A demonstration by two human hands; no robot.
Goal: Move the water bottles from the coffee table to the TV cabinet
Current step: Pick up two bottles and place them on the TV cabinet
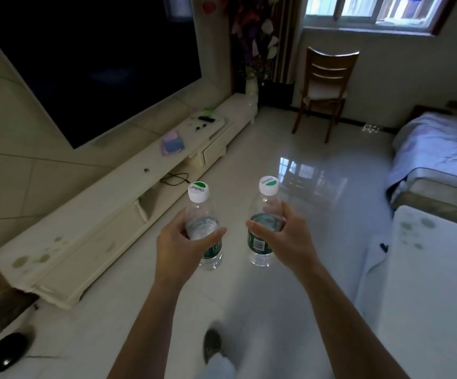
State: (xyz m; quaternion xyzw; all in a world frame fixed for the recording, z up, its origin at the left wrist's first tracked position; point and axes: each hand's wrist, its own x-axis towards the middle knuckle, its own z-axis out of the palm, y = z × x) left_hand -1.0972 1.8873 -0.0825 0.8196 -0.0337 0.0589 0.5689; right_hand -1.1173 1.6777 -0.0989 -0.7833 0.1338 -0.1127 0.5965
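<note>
I hold two clear water bottles with white caps and green labels, upright, in mid-air over the floor. My left hand (179, 246) is wrapped around the left bottle (204, 214). My right hand (287, 236) grips the right bottle (262, 228). The long cream TV cabinet (107, 212) runs along the left wall under a large dark TV (90, 56), to the left of the left bottle. The white coffee table (435, 283) stands at the right edge, beside my right arm.
On the cabinet top lie a pink and blue cloth (172, 143), a remote (206, 119) and small items. A white vase (252, 87) with flowers stands at its far end. A wooden chair (324, 88) and a bed (437, 149) are farther off. My foot (212, 344) is on the tiled floor.
</note>
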